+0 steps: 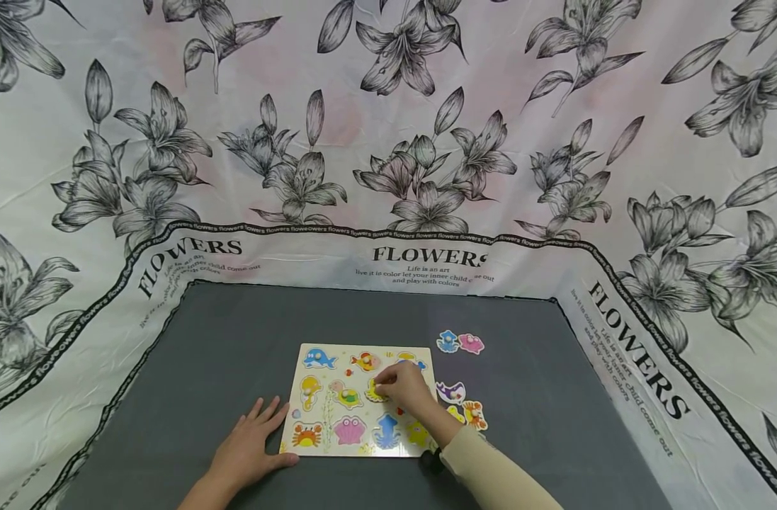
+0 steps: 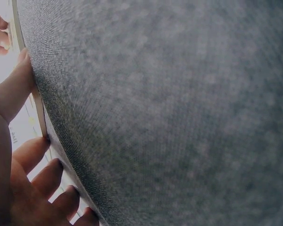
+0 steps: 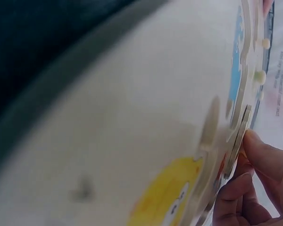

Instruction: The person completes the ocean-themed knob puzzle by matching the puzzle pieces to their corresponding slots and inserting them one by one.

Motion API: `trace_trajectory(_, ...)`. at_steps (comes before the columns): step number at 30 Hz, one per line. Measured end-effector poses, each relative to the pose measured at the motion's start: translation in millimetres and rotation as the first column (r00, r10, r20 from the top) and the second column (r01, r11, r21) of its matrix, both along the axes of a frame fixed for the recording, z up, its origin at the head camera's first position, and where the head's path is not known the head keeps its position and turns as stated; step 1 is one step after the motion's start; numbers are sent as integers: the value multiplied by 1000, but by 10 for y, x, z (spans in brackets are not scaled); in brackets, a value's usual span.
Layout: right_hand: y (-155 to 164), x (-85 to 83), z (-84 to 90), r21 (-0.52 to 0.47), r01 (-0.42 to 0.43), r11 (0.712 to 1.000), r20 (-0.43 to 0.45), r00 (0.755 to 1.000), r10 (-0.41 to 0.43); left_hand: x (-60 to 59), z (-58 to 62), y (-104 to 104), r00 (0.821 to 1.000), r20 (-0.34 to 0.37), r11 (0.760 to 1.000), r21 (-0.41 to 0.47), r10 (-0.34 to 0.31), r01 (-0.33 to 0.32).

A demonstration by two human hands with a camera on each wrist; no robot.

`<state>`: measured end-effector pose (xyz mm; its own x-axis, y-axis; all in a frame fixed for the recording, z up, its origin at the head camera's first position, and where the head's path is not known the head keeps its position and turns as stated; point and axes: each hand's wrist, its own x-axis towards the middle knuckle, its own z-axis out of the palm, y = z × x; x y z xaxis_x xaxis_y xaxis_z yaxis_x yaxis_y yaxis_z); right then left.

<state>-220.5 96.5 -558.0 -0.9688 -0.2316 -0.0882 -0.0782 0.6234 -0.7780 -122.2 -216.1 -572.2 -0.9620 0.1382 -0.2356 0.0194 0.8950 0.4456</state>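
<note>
A pale wooden peg puzzle board (image 1: pixel 343 353) with sea-animal pictures lies on the grey table. My right hand (image 1: pixel 406 388) is over its middle right and pinches a yellow puzzle piece (image 1: pixel 372 392), partly covered by the fingers. In the right wrist view, thumb and finger hold the thin piece (image 3: pixel 237 143) tilted near the board's surface. My left hand (image 1: pixel 251 440) rests on the table, fingers spread, touching the board's left edge with the thumb by its lower left corner. Whale, fish, seahorse and turtle pieces sit on the board; some show knobs.
Right of the board lie loose pieces: a blue one (image 1: pixel 447 341), a pink one (image 1: pixel 471 343), a purple one (image 1: pixel 450 392), a yellow one (image 1: pixel 455 413) and an orange one (image 1: pixel 474 414). A flower-printed cloth (image 1: pixel 312 258) surrounds the grey surface (image 1: pixel 248 333).
</note>
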Motion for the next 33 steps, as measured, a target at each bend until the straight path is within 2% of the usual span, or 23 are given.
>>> trace_trajectory(9, 0, -63, 14, 99, -46, 994, -6, 999, 47, -6, 12, 15, 1000, 10, 1000, 5, 13, -13)
trace_trajectory(19, -22, -115, 44, 147, -75, 986, 5, 997, 75, -37, 3, 8, 1000, -3, 1000, 14, 3, -3)
trace_trajectory(33, -11, -70, 76, 115, -94, 989, -3, 996, 95, -22, 9, -5, 1000, 17, 1000, 2, 4, -4)
